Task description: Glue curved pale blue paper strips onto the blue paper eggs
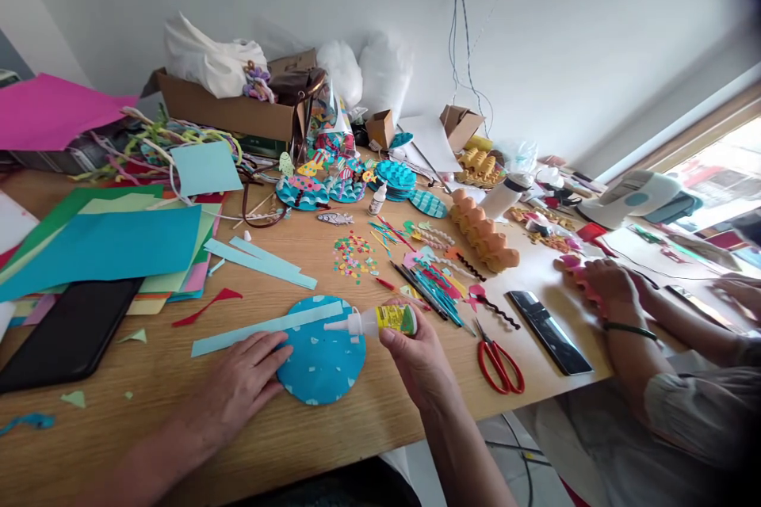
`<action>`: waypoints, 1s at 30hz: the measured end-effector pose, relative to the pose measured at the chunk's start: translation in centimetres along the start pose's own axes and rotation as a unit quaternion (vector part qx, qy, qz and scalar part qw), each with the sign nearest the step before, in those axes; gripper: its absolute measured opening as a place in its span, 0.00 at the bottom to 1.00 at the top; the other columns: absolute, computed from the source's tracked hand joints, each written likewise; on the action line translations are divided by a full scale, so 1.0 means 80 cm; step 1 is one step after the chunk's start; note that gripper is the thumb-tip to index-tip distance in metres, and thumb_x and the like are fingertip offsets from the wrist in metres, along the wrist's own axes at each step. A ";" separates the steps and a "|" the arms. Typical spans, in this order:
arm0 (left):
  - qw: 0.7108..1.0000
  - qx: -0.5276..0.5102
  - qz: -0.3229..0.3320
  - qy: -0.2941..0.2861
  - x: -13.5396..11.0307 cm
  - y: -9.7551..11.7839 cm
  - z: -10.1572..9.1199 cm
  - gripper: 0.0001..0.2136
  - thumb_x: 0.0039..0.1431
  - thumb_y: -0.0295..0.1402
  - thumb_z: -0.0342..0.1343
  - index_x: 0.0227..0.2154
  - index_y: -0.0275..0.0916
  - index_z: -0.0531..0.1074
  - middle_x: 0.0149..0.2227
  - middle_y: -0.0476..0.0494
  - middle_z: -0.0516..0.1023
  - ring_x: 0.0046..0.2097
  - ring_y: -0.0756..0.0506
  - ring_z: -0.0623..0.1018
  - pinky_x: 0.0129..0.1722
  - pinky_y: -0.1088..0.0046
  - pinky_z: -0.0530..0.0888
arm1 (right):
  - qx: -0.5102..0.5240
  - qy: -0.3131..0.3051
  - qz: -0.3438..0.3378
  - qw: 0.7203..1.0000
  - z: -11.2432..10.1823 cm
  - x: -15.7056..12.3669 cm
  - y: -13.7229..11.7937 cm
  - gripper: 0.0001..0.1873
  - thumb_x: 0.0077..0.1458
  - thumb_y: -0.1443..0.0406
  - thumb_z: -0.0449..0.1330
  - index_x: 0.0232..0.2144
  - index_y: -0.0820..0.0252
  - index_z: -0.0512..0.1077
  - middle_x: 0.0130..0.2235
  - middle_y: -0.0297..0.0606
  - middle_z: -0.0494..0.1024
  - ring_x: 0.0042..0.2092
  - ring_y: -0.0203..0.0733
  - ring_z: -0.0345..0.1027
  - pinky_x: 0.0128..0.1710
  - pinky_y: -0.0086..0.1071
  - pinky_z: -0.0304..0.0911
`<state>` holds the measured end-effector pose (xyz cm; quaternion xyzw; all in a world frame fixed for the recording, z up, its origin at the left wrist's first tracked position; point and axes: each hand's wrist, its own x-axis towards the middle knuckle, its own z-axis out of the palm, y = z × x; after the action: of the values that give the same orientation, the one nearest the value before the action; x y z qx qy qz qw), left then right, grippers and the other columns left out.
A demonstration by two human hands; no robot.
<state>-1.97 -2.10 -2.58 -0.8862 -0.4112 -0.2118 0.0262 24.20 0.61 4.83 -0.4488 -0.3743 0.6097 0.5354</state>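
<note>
Fingers of the left hand, loosely spread, rest at the left edge of the blue disc; the right hand grips a glue bottle, nozzle over the disc. Too hard a squeeze could smear the pale strip across it. Confetti lies beyond.

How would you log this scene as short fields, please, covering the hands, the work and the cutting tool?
Left hand: fingers on the left edge of a round blue paper disc
Right hand: holds a white plastic glue bottle with a yellow label, nozzle over the disc
Overlay: pale blue paper strip across the disc's upper part
Cutting tool: red-handled metal scissors, right of the right hand
</note>
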 end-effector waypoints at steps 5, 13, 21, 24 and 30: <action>1.000 -0.003 -0.016 0.026 0.014 -0.001 0.004 0.12 0.61 0.40 0.48 0.42 0.42 0.72 0.47 0.38 0.73 0.46 0.40 0.75 0.41 0.61 0.76 | 0.035 -0.038 0.034 0.998 0.009 0.009 0.004 0.21 0.36 0.63 0.70 0.31 0.56 0.64 0.25 0.28 0.70 0.20 0.28 0.57 0.14 0.20 0.44; 0.997 -0.024 -0.066 -0.010 0.013 -0.011 0.004 0.14 0.58 0.40 0.52 0.45 0.41 0.70 0.49 0.41 0.73 0.49 0.41 0.73 0.47 0.62 0.73 | -0.027 -0.069 0.008 0.997 0.023 0.017 0.008 0.19 0.38 0.63 0.69 0.33 0.58 0.67 0.27 0.29 0.72 0.25 0.30 0.61 0.22 0.23 0.55; 0.996 0.012 -0.071 0.060 0.003 -0.027 -0.009 0.14 0.63 0.29 0.41 0.43 0.39 0.71 0.45 0.44 0.76 0.48 0.45 0.74 0.48 0.67 0.72 | -0.141 -0.089 -0.057 0.984 0.047 0.027 0.016 0.20 0.35 0.61 0.70 0.32 0.58 0.68 0.27 0.29 0.71 0.28 0.34 0.62 0.27 0.26 0.60; 0.996 0.012 -0.048 0.078 -0.005 -0.016 -0.011 0.16 0.62 0.25 0.39 0.44 0.40 0.70 0.44 0.46 0.76 0.47 0.47 0.74 0.48 0.70 0.72 | -0.181 -0.101 -0.054 0.977 0.056 0.028 0.018 0.18 0.40 0.58 0.66 0.33 0.58 0.67 0.27 0.31 0.71 0.27 0.35 0.63 0.25 0.27 0.60; 0.999 0.015 -0.001 0.048 -0.013 0.033 -0.011 0.16 0.62 0.25 0.41 0.48 0.41 0.68 0.46 0.50 0.75 0.48 0.48 0.71 0.50 0.72 0.68 | -0.254 -0.108 -0.074 0.958 0.066 0.027 0.018 0.19 0.40 0.56 0.66 0.31 0.59 0.66 0.28 0.33 0.71 0.28 0.36 0.63 0.27 0.28 0.60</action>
<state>-0.94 -4.80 -1.89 -0.8741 -0.4133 -0.2482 0.0587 18.71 2.66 4.82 -0.4725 -0.6048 0.4980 0.4036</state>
